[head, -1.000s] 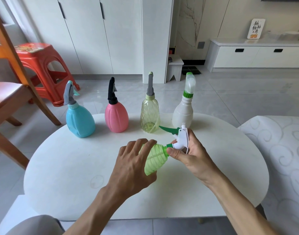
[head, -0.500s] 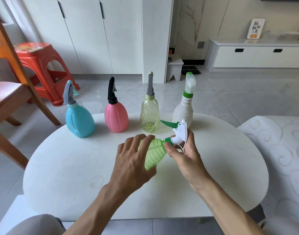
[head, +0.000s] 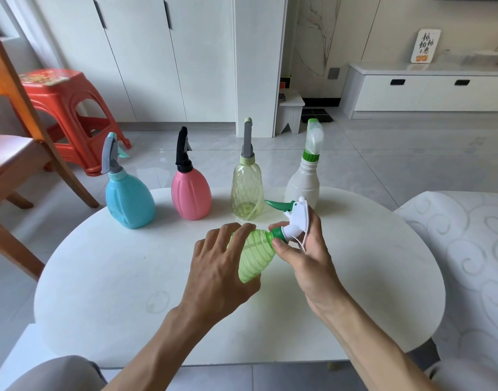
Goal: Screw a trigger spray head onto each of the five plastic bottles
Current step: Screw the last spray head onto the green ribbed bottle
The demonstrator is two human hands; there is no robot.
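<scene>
1. One room of pale floor tiles and white cupboard doors held a low white drawer unit at the far right
2. A white oval table carried everything; a wooden chair and a red stool stood to its left
3. Four capped bottles lined the far edge: blue bottle, pink bottle, clear yellow bottle, white bottle
4. The left hand gripped the tilted green bottle above the table
5. The right hand pinched the white spray head at its neck
</scene>
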